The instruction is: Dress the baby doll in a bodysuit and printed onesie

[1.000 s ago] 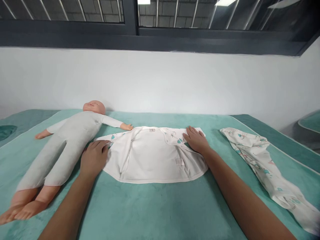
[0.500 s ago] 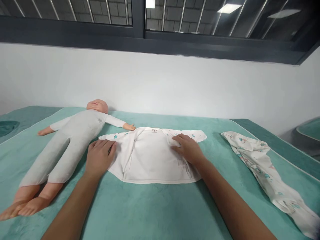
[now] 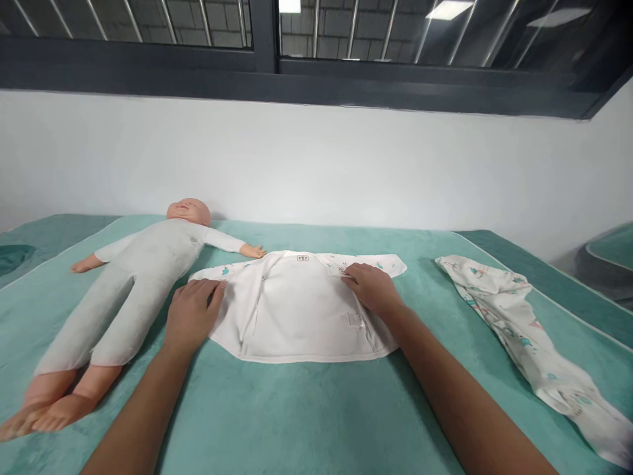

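A white baby shirt (image 3: 304,310) lies spread out, its front flaps folded aside and its small label at the neck. At its left side, my left hand (image 3: 194,310) rests palm down by the sleeve, thumb apart from the fingers. My right hand (image 3: 372,287) has thumb and fingertips drawn together on the right front flap of the shirt, near the printed sleeve. A baby doll (image 3: 143,264) with a white cloth body lies face up on the left, one of its hands touching or very near the shirt's left sleeve.
Printed baby trousers (image 3: 514,330), partly bunched, lie on the right. Everything rests on a green padded mat (image 3: 297,422) against a white wall (image 3: 316,165). A dark-framed window (image 3: 316,86) with bars is above. At the far right is another green surface (image 3: 613,247).
My right fingers, spread on the shirt before, have closed on its flap edge. My left hand stays by the left sleeve. The view has shifted slightly.
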The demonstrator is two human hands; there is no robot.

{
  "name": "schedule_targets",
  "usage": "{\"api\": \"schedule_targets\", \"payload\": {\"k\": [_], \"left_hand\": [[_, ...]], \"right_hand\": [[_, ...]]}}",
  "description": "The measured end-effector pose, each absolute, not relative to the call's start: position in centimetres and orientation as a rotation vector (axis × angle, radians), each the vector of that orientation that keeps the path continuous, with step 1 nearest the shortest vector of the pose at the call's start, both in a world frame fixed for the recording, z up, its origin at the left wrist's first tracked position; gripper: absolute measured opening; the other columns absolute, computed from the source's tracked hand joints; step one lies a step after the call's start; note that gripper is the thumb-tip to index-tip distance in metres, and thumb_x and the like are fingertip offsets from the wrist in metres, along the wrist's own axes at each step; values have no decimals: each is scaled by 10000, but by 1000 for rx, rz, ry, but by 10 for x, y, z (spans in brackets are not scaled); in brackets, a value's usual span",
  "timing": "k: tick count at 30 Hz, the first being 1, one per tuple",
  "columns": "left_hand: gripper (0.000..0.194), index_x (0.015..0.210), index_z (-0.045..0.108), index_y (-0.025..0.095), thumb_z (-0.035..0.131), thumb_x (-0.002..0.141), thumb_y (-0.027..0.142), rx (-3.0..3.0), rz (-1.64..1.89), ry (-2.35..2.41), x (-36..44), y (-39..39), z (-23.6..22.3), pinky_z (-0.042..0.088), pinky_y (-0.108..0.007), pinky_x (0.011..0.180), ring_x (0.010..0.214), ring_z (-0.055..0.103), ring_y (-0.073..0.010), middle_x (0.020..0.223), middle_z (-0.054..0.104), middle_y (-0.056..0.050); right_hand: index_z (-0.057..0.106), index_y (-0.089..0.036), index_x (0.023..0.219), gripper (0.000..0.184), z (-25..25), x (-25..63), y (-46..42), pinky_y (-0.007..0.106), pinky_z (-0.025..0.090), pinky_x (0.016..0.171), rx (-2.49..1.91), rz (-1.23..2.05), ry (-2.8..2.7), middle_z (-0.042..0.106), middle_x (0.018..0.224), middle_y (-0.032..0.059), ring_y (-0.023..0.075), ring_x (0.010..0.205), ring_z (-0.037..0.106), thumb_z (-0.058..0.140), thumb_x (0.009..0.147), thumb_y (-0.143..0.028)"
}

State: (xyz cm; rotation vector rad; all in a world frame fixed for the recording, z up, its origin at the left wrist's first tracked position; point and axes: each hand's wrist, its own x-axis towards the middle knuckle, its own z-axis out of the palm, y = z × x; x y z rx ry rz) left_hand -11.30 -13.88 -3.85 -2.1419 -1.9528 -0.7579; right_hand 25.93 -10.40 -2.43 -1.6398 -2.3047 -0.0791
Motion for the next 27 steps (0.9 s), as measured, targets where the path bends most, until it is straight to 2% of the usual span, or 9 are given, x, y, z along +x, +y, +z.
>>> {"api": "schedule_targets", "payload": {"k": [4,10,14,17,20,24,27], "left_hand": [[394,882,670,193,343,943,405,-2153,-742,-1981,-112,-139,-39,419,-320,735,902,615,-227,934,712,-60],[372,880,658,214,345,941,406,-2154,-762,-2030,-111,-140,-38,425,-295,694,836,633,-200,935,712,-41],[380,861,661,219,348,936,422,-2157,-765,-2076,-110,-139,-37,426,-288,676,811,633,-195,919,710,-35],[391,858,662,220,342,934,431,-2158,-760,-2099,-110,-138,-36,425,-288,670,806,632,-197,910,708,-35],[390,849,656,221,338,934,430,-2156,-751,-2106,-110,-138,-36,422,-285,671,815,632,-198,918,708,-36],[382,839,650,224,341,934,428,-2163,-767,-2103,-111,-139,-36,421,-279,671,832,631,-193,947,708,-31],[374,839,647,227,349,931,433,-2169,-788,-2098,-112,-138,-37,421,-279,668,839,629,-193,947,709,-29]], "right_hand": [[609,-235,859,301,-24,266,-82,289,354,647,-1879,23,-1999,675,788,53,219,753,594,364,960,-380],[609,-201,771,283,-31,290,-47,274,393,636,-1890,210,-1717,692,857,79,208,778,599,412,895,-361],[627,-197,897,242,-34,295,-50,290,435,659,-1910,251,-1630,701,888,66,217,792,623,459,862,-368],[604,-196,1050,258,-30,289,-64,348,458,749,-1869,108,-1644,672,1050,98,250,896,623,450,867,-293],[582,-194,1119,292,-23,274,-79,381,446,885,-1619,-32,-1864,616,1164,113,254,1042,582,397,894,-223],[542,-208,1214,329,-24,244,-98,385,419,1000,-1442,97,-2153,593,1250,87,235,1177,525,382,931,-259],[520,-148,1264,374,-35,223,-107,421,372,1063,-1515,134,-2327,553,1321,134,270,1261,466,419,924,-268]]}}
